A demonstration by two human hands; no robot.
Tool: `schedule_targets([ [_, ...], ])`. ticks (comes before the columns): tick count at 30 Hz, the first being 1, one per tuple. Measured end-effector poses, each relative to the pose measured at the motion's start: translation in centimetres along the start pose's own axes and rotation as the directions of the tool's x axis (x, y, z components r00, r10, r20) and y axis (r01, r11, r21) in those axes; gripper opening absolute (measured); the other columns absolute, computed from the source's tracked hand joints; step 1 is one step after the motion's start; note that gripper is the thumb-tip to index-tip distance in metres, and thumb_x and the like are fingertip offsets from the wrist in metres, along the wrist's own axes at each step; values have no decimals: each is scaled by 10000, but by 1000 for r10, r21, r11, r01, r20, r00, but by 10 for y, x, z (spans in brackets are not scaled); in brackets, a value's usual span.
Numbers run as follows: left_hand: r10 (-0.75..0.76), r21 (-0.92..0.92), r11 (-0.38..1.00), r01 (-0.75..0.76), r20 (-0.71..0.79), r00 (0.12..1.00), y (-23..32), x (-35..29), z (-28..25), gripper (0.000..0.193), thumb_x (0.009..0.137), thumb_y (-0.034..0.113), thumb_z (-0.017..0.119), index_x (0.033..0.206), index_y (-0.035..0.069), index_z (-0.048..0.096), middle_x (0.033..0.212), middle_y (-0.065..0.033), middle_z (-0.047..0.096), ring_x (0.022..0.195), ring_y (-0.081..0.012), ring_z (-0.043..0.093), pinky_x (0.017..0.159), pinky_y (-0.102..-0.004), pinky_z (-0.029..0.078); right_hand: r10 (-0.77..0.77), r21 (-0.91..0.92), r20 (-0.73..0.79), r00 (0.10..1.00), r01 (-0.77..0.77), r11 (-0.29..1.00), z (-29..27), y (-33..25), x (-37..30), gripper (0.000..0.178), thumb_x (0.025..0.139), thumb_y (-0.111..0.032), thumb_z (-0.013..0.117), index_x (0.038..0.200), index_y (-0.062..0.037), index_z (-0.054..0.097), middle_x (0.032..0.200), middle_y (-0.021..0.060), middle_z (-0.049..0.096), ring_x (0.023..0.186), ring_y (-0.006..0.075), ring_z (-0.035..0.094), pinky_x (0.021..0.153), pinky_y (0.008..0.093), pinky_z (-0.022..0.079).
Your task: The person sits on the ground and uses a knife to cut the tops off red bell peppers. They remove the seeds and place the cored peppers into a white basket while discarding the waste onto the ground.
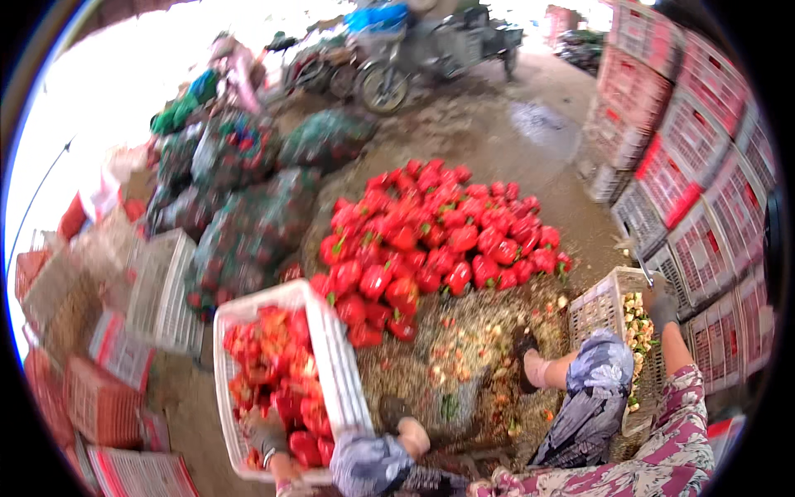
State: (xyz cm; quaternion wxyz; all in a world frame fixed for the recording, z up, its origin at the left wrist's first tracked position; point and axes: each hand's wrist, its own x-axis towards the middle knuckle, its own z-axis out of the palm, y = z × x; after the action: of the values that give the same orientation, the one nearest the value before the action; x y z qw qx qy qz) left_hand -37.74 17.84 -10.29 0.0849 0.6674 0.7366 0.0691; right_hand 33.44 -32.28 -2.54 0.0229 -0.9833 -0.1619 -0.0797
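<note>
My left hand [265, 432] reaches down into a white plastic crate [341, 364] at the lower left, among cut red peppers [277, 352]. Its fingers are blurred and partly lost among the peppers, so their grip is unclear. At the right, my right hand [662, 305], in a dark glove, is closed round a thin metal tool like a knife [644, 267], with a small pale bit near its tip. That hand is over a pale crate [595, 311] holding cut-out pepper cores [636, 344]. Ahead lies a big heap of whole red peppers [447, 228].
Filled green net sacks [252, 224] lie at the left, beside an upright pale crate [161, 286]. Stacked crates [691, 174] line the right side. Scraps and seeds [472, 348] litter the floor between my feet. A motor tricycle [439, 50] stands at the back.
</note>
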Motion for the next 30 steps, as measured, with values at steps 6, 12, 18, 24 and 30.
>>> schedule_targets([
  [6,582,-285,740,-609,-183,793,139,63,-7,358,948,137,625,1278,1,601,1232,-172,642,1112,-281,617,942,-358,512,-208,804,349,914,-178,568,-56,-243,-45,339,821,-340,779,961,-44,692,834,119,680,739,212,643,679,380,522],
  [12,695,-153,713,-684,281,662,307,73,104,610,904,369,617,1457,156,471,1248,-223,628,1075,-417,629,919,-505,512,-540,843,523,659,-306,443,-44,-303,-83,239,912,-288,707,1011,-71,706,800,4,679,646,77,620,590,271,516],
  [18,780,-3,626,-780,14,626,294,148,269,748,865,398,652,1525,216,351,1427,-182,519,1126,-397,604,956,-477,507,-591,649,715,374,-668,363,-31,-312,-64,324,955,-365,662,1114,-85,694,814,-29,636,687,40,563,619,231,451],
  [24,504,-68,849,-524,405,763,365,128,249,789,786,387,675,1506,295,366,1286,-273,547,1084,-430,624,902,-510,532,-518,787,614,595,-505,353,-18,-323,-54,192,908,-252,695,986,-77,700,790,-24,626,673,46,529,578,222,423],
  [30,459,-256,869,-424,97,883,337,121,245,517,726,254,755,1160,41,571,1135,-184,612,1007,-400,607,872,-486,509,-494,768,639,589,-450,456,-33,-338,-42,266,943,-280,691,1088,-57,702,813,-33,647,685,32,577,603,222,454],
])
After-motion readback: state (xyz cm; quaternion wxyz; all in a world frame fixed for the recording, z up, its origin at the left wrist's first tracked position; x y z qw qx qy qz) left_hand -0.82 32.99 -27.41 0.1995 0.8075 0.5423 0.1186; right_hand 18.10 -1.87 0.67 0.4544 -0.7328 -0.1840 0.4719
